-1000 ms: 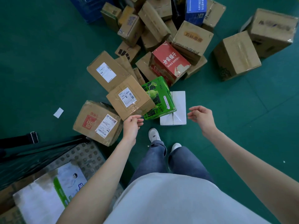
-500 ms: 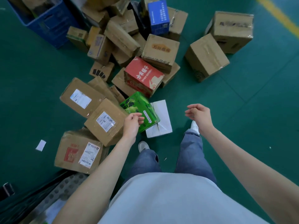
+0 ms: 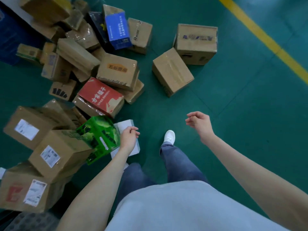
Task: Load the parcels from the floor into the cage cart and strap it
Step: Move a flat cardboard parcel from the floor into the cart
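1. Open green floor point(image 3: 225, 124) is left around the right hand point(image 3: 199, 125), with nothing lying under it.
2. The left side is pretty much blocked by a pile of brown cardboard parcels point(image 3: 61, 152), stacked and tilted against each other.
3. The left hand point(image 3: 129, 139) is hemmed in by a glossy green carton point(image 3: 98, 137) and a flat white box point(image 3: 125, 125).
4. Two separate brown cardboard boxes point(image 3: 173, 70) are parked further out, with a gap left between them and the pile.
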